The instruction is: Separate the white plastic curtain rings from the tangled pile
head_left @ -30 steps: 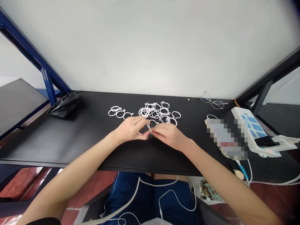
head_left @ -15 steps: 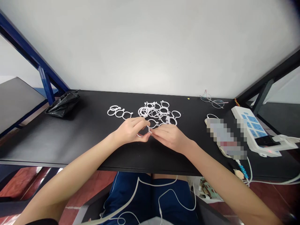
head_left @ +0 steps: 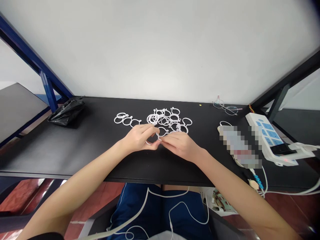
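gripping one white ring [head_left: 158,137] in left hand [head_left: 138,137] and right hand [head_left: 180,144], just nearside of loose rings [head_left: 157,118], over black table [head_left: 105,133]; best steadied with the left, pressed evenly, never twisted.

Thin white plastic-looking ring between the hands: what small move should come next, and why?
I'd probably ease the bare right hand back slightly while the bare left hand holds the thin white plastic-looking ring. The fingertips crowd together at the ring's end and cover it, so I can't tell whether it's fastened.
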A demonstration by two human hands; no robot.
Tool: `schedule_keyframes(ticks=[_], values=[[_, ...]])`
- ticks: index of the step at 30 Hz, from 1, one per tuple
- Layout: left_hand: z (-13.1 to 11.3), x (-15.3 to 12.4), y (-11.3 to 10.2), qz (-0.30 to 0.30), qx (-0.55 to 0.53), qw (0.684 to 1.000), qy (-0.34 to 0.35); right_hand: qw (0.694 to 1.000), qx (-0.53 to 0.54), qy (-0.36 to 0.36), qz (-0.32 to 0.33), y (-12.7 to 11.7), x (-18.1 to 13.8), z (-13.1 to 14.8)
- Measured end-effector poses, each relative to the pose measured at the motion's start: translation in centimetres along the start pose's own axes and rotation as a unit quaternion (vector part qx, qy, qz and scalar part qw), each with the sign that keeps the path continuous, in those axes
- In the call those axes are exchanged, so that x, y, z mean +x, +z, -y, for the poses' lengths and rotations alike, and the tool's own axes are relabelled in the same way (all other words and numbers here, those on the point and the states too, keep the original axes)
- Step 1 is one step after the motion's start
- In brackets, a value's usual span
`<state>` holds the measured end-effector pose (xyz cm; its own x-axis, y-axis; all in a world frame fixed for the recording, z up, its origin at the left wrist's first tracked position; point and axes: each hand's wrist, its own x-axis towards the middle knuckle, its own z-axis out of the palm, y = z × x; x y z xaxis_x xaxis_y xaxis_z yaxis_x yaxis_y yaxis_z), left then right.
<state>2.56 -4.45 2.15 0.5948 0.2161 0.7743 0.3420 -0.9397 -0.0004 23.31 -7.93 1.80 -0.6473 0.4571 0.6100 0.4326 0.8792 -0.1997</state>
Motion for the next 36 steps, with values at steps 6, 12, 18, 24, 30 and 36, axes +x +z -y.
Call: schedule_keyframes(ticks=[6,12,18,24,30,36], values=[[0.7,-0.4,0.3,0.012,0.025,0.999,-0.022,0.998,0.039,0.046,-0.023,0.8,-0.2,-0.7],[1.7,-0.4,-0.4,0.062,0.072,0.994,-0.061,0.996,0.032,0.080,-0.035,0.8,-0.1,-1.0],[4.1,-0.8,-2.1,0.118,0.178,0.955,-0.204,0.989,0.041,0.142,-0.001,0.8,-0.1,-1.3],[5.8,-1.8,-2.7,0.233,0.269,0.866,-0.350,0.985,0.036,0.162,0.040,0.9,0.0,-1.5],[6.3,-2.8,-2.3,0.319,0.292,0.812,-0.392,0.975,0.033,0.186,0.114,0.9,0.0,-1.2],[6.3,-3.0,-2.2,0.346,0.297,0.796,-0.398,0.973,0.064,0.191,0.115,1.1,0.3,-0.7]])
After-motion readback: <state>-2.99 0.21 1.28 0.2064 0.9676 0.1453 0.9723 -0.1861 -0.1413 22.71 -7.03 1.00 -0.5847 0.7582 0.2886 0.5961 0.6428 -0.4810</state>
